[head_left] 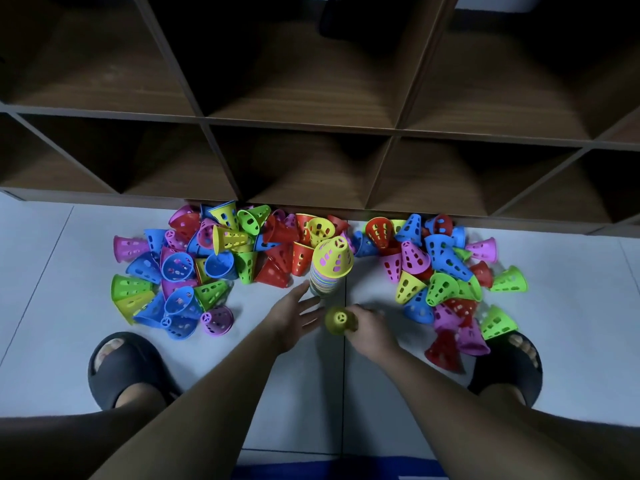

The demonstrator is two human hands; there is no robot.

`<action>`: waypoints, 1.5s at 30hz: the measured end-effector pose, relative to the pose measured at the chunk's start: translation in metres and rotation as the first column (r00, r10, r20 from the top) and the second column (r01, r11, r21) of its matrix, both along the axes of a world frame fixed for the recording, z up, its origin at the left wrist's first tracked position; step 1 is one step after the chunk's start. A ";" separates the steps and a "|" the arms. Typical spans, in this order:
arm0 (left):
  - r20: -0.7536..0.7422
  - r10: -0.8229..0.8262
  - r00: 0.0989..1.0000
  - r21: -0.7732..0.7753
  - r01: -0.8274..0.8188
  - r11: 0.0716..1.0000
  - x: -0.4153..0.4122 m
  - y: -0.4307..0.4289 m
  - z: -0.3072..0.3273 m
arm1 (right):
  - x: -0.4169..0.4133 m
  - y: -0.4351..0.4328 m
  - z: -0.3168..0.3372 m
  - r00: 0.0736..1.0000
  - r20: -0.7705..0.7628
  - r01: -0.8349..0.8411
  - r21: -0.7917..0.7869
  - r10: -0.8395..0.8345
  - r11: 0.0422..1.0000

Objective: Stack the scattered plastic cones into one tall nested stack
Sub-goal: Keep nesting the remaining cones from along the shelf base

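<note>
— From the head view, where does the nested stack [327,282] stand?
— Upright on the pale tiled floor [294,393], in the gap between two heaps, close before the brown shelf unit [311,133]. Its top cone [333,254] is yellow, with holes in its wall.
— And the loose cones?
— The left heap [194,265] and the right heap [440,271] lie tumbled in red, blue, green, yellow and purple, many of them on their sides.
— The left grip [294,315]?
— Spread, with straight fingers, just beside the stack's foot. Whether a fingertip touches it I cannot tell.
— The right grip [372,329]?
— Curled round a dull yellow cone [341,320], its narrow end toward the camera. The cone is blurred and held near the stack's foot.
— Anything else?
— A dark left slipper [121,368] stands apart from the cones. The right slipper [509,368] is against the edge of the right heap.
</note>
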State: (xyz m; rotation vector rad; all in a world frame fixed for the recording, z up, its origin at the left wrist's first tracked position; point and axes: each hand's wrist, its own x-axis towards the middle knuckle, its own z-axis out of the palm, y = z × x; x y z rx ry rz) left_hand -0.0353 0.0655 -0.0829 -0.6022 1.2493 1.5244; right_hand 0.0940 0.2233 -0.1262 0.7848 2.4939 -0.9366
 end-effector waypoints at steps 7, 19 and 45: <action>-0.305 -0.192 0.933 -0.314 0.092 0.945 -0.008 -0.058 -0.009 | 0.025 0.023 0.018 0.979 -0.006 0.202 -0.063 -0.203 0.977; -0.569 -0.433 0.700 -0.737 -0.200 0.646 -0.019 -0.154 -0.004 | 0.124 0.102 0.013 0.835 0.082 0.481 0.369 -0.544 0.795; -0.435 -0.663 0.609 -0.751 0.161 0.640 0.024 -0.138 -0.058 | 0.048 -0.022 0.022 0.930 -0.067 0.358 -0.060 -0.362 0.932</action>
